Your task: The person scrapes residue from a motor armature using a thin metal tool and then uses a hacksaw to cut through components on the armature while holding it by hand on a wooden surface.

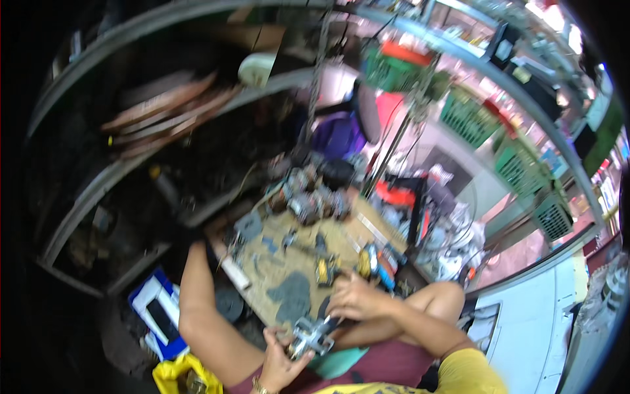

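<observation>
My left hand, with a gold-coloured band at the wrist, is closed round a silvery metal bracket with several arms, held over my lap. My right hand is just above it, fingers curled together over the bracket's upper right end. Something dark shows below those fingers, but blur hides what it is. Past the right hand, on a low wooden board, lies a yellow and black block-shaped thing. A dark grey stain marks the board in front of the bracket.
Copper-coloured wound motor parts crowd the board's far end. Orange and blue-handled tools lie at its right edge. A yellow bag and a blue and white box are at lower left. Green baskets stand far right, beyond a metal frame.
</observation>
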Available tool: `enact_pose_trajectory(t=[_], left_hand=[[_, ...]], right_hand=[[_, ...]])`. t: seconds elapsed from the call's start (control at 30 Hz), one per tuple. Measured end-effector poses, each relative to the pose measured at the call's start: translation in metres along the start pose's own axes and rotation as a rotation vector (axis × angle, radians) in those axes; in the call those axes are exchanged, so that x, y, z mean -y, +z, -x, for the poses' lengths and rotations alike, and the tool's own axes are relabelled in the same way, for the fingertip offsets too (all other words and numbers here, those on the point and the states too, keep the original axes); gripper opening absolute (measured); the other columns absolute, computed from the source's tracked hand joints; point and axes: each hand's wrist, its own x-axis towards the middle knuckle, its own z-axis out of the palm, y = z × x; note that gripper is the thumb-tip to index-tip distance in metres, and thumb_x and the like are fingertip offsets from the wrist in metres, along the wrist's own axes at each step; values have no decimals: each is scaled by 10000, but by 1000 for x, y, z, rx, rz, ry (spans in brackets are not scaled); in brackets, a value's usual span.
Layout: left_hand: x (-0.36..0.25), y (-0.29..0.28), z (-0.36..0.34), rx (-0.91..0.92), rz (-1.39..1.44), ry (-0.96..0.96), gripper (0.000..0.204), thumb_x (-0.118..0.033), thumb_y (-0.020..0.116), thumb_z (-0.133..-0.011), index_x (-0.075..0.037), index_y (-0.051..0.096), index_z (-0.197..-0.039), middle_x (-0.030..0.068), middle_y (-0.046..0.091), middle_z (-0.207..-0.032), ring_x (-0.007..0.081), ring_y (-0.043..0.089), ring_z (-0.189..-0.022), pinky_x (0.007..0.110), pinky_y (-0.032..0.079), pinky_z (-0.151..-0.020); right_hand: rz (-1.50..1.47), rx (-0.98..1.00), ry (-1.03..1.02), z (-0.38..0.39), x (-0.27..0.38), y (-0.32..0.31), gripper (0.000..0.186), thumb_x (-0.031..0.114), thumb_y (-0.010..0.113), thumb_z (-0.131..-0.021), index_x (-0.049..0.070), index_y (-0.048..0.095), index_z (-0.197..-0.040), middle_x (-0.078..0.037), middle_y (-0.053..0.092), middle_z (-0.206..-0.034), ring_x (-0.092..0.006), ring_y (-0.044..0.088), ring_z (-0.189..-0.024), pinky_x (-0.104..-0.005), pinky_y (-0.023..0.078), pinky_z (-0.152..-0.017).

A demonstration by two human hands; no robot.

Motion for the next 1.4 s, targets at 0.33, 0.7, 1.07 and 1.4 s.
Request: enact_pose_trajectory(t=[0.33,0.7,1.07,1.4], left_hand=[[-52,-20,-17,127,-90,-19,895,-119,842,-810,106,252,-1444,236,646,-1194,304,669,-1043,375,537,-894],[66,-5,-36,67,-180,49,805,-172,841,-849,-35,324,-1450,182,582,-1238,220,610,-1153,313,534,-902],[80,-25,-77,361,-99,-63,487,-169,746,-944,20,531,-1338,38,639,-1085,89,561,-976,271,492,-858],[71,-19,-66,150,145,-34,380,-153,681,-985,58,553,-1275,74,665,-1140,127,605,-1021,289,497,-922]], right_hand=[[-208,-72,22,15,8,-7,226,318,608,-1012,133,697,-1107,-41,703,-999,-216,665,-1068,-644,176,-1185],[-125,3,-4,-6,-24,12,220,320,655,-982,141,722,-1091,-49,748,-994,-241,708,-971,-555,369,-1114],[89,-149,9,-28,-11,7,146,346,719,-923,215,768,-965,-19,699,-800,-200,692,-836,-652,287,-1108],[41,-118,111,-46,-55,-12,130,370,756,-872,253,787,-918,113,740,-931,-158,631,-1062,-798,169,-1050]])
